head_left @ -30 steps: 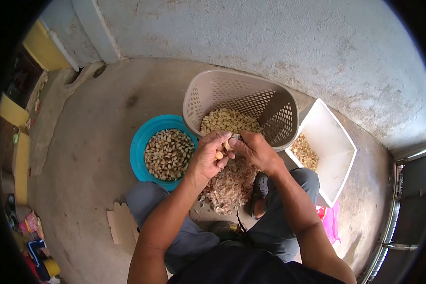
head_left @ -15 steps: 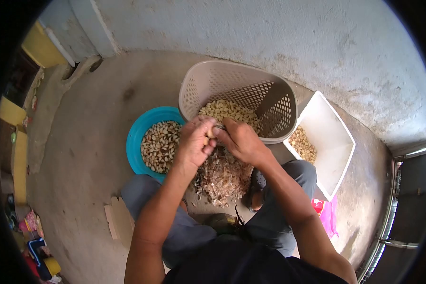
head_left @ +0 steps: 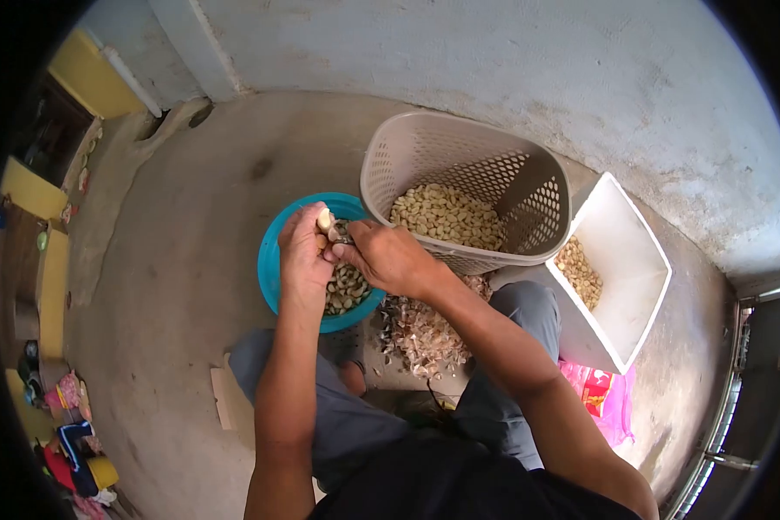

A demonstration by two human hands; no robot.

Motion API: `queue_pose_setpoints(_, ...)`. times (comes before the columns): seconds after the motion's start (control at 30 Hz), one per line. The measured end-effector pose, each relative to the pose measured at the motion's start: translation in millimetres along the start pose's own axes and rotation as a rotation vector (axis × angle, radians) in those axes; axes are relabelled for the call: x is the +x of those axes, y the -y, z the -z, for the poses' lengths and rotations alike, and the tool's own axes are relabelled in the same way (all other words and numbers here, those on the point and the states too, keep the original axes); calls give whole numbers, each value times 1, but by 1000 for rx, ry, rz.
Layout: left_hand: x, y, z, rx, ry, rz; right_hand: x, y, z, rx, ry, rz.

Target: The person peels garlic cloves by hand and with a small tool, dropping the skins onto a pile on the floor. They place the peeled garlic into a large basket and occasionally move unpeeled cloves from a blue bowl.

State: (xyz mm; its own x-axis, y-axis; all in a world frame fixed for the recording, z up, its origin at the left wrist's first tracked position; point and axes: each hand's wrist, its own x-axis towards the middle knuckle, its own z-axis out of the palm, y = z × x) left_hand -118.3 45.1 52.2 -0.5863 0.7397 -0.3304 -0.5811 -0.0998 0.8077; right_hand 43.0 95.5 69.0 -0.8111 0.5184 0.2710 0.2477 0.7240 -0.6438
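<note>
My left hand (head_left: 302, 260) is closed over the blue basin, its fingers wrapped round garlic cloves; a pale peeled clove (head_left: 324, 219) shows at the fingertips. Close beside it, my right hand (head_left: 397, 260) is closed on a small dark blade-like tool (head_left: 341, 231), mostly hidden by the fingers. Beneath both hands, the blue basin (head_left: 269, 276) contains many unpeeled cloves (head_left: 345, 291). A beige perforated basket (head_left: 429, 139) stands just beyond the right hand with peeled garlic cloves (head_left: 449, 217) in it. Loose garlic skins (head_left: 425, 338) lie heaped on the floor.
Against the wall side, a white box (head_left: 637, 290) leans tilted with more cloves (head_left: 578, 273) inside. Beside it is a pink bag (head_left: 614, 412). Flat cardboard (head_left: 232, 400) lies left of my legs. Assorted items (head_left: 74, 442) crowd the far left edge.
Both hands have moved left, from in front of the basket to over the blue basin. A peeled clove now shows at the left fingertips. The camera view has shifted slightly.
</note>
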Motion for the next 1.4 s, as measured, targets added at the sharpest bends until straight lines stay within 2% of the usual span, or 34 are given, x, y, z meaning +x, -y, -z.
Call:
queue_pose_setpoints(0.13,-7,-5,1,-32,7,28,-3,6,-5,34,-57,52)
queue_pose_setpoints(0.17,-5,-3,3,-30,30,-12,-5,8,-2,86,-46,40)
queue_pose_setpoints(0.23,-9,-12,4,-11,98,34,-8,10,9,189,-28,18)
queue_pose_setpoints(0.33,-15,-19,-1,19,210,69,-8,-7,11,486,-163,-42)
queue_pose_setpoints(0.4,-19,-19,-6,60,290,94,-6,-12,15,898,-194,-272)
queue_pose_setpoints(0.47,-21,-16,-9,84,351,106,1,-9,18,1152,-268,-356)
queue_pose_setpoints(0.53,-21,-13,-12,113,395,107,6,-6,16,1020,-247,-309)
queue_pose_setpoints(0.63,-20,-7,-17,54,304,76,8,-5,7,936,-224,-281)
queue_pose_setpoints(0.73,-19,-2,-18,29,240,30,13,-8,-14,822,-351,-35)
queue_pose_setpoints(0.87,-18,0,-19,-4,173,37,9,-7,2,956,-240,-272)
queue_pose_setpoints(0.97,-22,-8,-20,96,131,3,11,-12,2,957,-361,-364)
queue_pose_setpoints(1.17,-22,-12,-11,254,258,-60,17,-12,-7,1106,-427,-371)
queue_pose_setpoints(1.23,-24,-12,-10,256,273,-55,18,-13,-9,1078,-426,-355)
queue_pose_setpoints(1.4,-26,-14,-8,451,289,-215,16,-16,-3,992,-336,-346)
